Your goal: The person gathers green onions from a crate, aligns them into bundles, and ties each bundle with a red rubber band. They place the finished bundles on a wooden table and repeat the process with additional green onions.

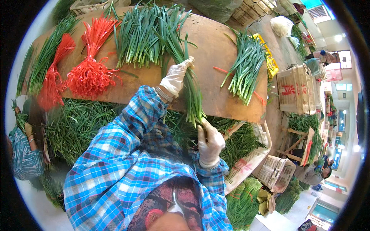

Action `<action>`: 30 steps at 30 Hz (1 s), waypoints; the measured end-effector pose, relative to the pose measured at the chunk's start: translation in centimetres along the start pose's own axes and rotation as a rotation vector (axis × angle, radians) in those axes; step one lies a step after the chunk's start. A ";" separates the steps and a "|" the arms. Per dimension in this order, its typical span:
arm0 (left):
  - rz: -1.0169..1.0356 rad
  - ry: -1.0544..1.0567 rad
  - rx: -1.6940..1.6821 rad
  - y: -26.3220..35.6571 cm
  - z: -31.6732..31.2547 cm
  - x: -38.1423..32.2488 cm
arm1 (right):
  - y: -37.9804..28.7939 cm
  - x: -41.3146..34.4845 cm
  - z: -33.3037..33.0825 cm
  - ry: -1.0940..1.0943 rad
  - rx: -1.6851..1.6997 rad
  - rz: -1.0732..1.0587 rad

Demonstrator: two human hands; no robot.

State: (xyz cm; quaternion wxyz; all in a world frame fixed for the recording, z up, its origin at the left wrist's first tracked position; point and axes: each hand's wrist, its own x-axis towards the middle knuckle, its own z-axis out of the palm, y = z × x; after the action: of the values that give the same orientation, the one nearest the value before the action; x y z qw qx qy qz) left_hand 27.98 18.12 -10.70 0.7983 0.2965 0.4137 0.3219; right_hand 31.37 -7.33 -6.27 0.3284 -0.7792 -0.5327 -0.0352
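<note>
My left hand (pixel 177 75), in a whitish glove, is closed around a bunch of long green leafy stalks (pixel 193 98), like garlic chives, over the front edge of a wooden board table (pixel 212 37). My gloved right hand (pixel 210 141) is at the pale stalk ends, thumb and index finger apart, the fingertip at the lowest ends; whether it pinches a stalk is unclear. Beyond my left hand lies a wide row of cut stalks (pixel 141 37). A smaller pile (pixel 245 63) lies at the table's right. Red plastic ties (pixel 91 72) lie in bundles at the left.
Loose greens (pixel 83 124) fill the space below the table's near edge. A white plastic crate (pixel 245 170) of greens stands at my right. Farther right are a yellow crate (pixel 268 55) and stacked crates (pixel 296 89). A co-worker (pixel 27 153) is at the left; others work at the right.
</note>
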 end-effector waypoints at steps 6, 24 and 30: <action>-0.039 0.009 0.033 -0.1 0.1 0.1 | -0.4 0.8 5.2 -0.164 -0.296 0.035; -0.064 -0.042 -0.010 0.5 0.3 -0.1 | 2.4 -0.9 5.0 -0.110 -0.508 -0.099; -0.057 -0.031 -0.023 0.6 0.4 0.1 | 2.2 0.4 4.3 -0.052 0.221 0.273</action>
State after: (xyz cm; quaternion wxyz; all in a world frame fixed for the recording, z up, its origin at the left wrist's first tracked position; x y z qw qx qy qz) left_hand 28.20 18.47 -10.11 0.8167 0.2804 0.4060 0.2993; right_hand 32.18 -5.19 -10.52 0.3999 -0.8041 -0.4309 0.0885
